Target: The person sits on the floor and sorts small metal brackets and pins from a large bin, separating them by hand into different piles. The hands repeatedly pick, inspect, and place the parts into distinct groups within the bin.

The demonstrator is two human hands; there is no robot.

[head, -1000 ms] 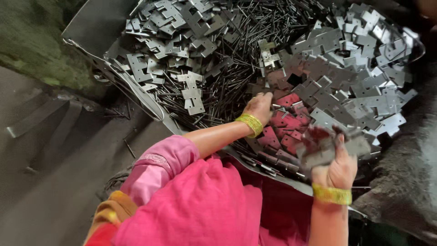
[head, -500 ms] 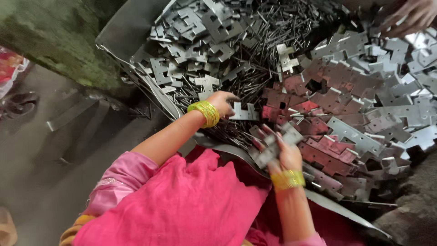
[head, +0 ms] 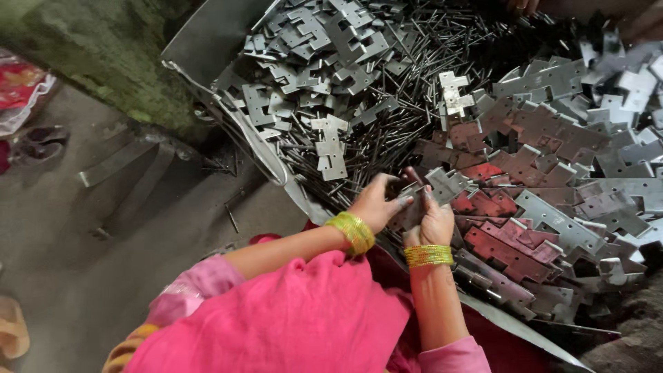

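Left hand [head: 376,202]: closed round one end of a small grey hinge plate [head: 445,185], fingers curled; yellow bangles [head: 352,231] on the wrist

Right hand [head: 434,220]: closed on the same plate from below, thumb up against it; yellow bangles [head: 428,255] on this wrist too. The plate sits between both hands, just above the near edge of the heap

Heap [head: 552,138]: stamped metal plates, grey at left and top right, reddish-brown in the middle, lying loose and overlapping on a metal sheet [head: 207,41]

Pins [head: 414,76]: thin dark rods, a thick drift running through the heap's centre, some spilling toward the hands

Risks, as judged from this view:
- Cut fingers: plate edges look raw and both hands are bare, close among them
- Pricked skin: pin ends point every way beside the left wrist
- Slide: plates near the lower edge lean outward over the sheet's rim; a tug could send several onto the floor [head: 103,276]
- Snag: the pink sleeve [head: 200,283] hangs near the sheet's sharp corner
- Dropped plate: it is gripped at the fingertips only

Packages, labels, signs:
- Red patterned bag or wrapper [head: 21,83], far left on the floor, crumpled, print too blurred to tell
- No sign or label shows on the mossy wall [head: 90,41]
- Another person's hand [head: 521,5] at the top edge, barely in view
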